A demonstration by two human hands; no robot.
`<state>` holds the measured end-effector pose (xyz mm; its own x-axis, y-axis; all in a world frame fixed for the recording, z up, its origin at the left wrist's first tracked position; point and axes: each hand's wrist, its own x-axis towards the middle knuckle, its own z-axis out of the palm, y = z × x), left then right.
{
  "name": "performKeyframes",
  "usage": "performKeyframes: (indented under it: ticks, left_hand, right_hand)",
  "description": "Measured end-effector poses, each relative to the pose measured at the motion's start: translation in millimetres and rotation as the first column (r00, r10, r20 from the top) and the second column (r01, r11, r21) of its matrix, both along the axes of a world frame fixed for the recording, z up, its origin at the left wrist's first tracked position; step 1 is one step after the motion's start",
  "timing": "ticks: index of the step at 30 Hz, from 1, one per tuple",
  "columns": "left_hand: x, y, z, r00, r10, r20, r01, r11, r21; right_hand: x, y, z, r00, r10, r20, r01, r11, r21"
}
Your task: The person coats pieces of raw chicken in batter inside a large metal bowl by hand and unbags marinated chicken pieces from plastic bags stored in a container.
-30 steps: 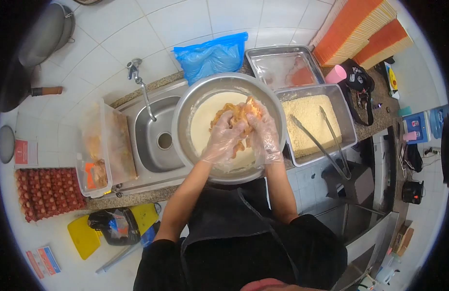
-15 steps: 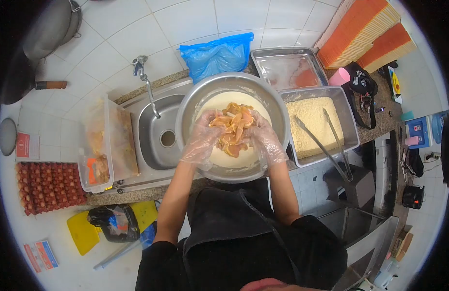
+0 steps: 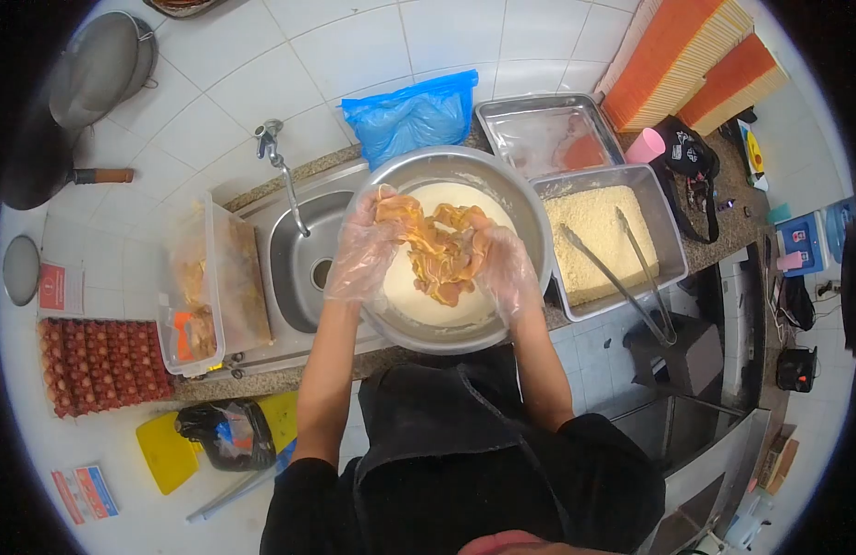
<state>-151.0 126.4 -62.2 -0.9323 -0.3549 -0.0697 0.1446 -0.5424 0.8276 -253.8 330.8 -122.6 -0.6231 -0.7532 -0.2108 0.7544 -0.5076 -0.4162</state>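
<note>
Raw, yellowish marinated meat pieces (image 3: pixel 437 245), which look like chicken, hang in a clump between my hands above a large metal bowl (image 3: pixel 536 222). Pale, creamy liquid (image 3: pixel 405 294) lies inside the bowl. My left hand (image 3: pixel 365 248), in a clear plastic glove, grips the clump's upper left end near the bowl's left rim. On the other side my right hand (image 3: pixel 509 268), gloved the same way, has its fingers curled round the right part of the meat. The clump hides part of the liquid and some fingertips.
A sink (image 3: pixel 308 277) with a tap (image 3: pixel 285 176) adjoins the bowl on the left, beside a plastic bin (image 3: pixel 215 287). To the right, metal tongs (image 3: pixel 622 287) rest across a tub of pale crumbs (image 3: pixel 599 217). Behind are a blue bag (image 3: pixel 414 116) and a metal tray (image 3: pixel 539 139).
My left hand has moved left and slightly up, drawing part of the meat with it. The clump is now spread wider between my hands. The view has shifted slightly.
</note>
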Motion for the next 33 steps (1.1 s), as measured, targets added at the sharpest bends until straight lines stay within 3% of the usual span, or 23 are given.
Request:
performKeyframes:
  ticks: [4, 8, 11, 16, 20, 23, 25, 28, 33]
  left_hand:
    - [-9, 10, -3, 0.994, -0.109, -0.023, 0.110, 0.993, 0.051]
    - [-12, 18, -16, 0.993, -0.113, -0.019, 0.114, 0.993, 0.043]
    - [-7, 9, -23, 0.988, -0.031, 0.154, 0.040, 0.998, -0.057]
    - [2, 0, -38, 0.991, 0.047, 0.128, 0.002, 0.934, -0.358]
    - [12, -2, -33, 0.984, 0.135, 0.113, -0.049, 0.825, -0.563]
    - [20, -6, -26, 0.971, 0.193, 0.139, -0.079, 0.811, -0.580]
    - [27, -15, -27, 0.982, 0.135, 0.129, -0.038, 0.820, -0.571]
    - [28, -26, -24, 0.985, 0.052, 0.164, 0.056, 0.804, -0.592]
    - [26, -22, -29, 0.946, -0.215, 0.241, 0.319, 0.735, -0.598]
  right_hand:
    - [9, -20, 8, 0.996, 0.032, 0.089, -0.046, 0.985, 0.168]
    - [20, -25, 17, 0.986, 0.142, -0.082, -0.121, 0.967, 0.223]
    - [17, -22, 10, 0.963, 0.170, -0.210, -0.125, 0.969, 0.215]
    - [29, -27, 25, 0.926, 0.022, -0.377, 0.124, 0.925, 0.359]
    - [36, -25, 28, 0.933, 0.029, -0.359, 0.124, 0.909, 0.397]
    - [42, -18, 29, 0.936, 0.080, -0.343, 0.087, 0.891, 0.446]
    - [45, -16, 23, 0.908, 0.138, -0.395, 0.101, 0.844, 0.527]
    - [36, -8, 5, 0.898, 0.271, -0.346, -0.040, 0.834, 0.551]
    - [28, -3, 9, 0.874, 0.290, -0.390, -0.013, 0.817, 0.576]
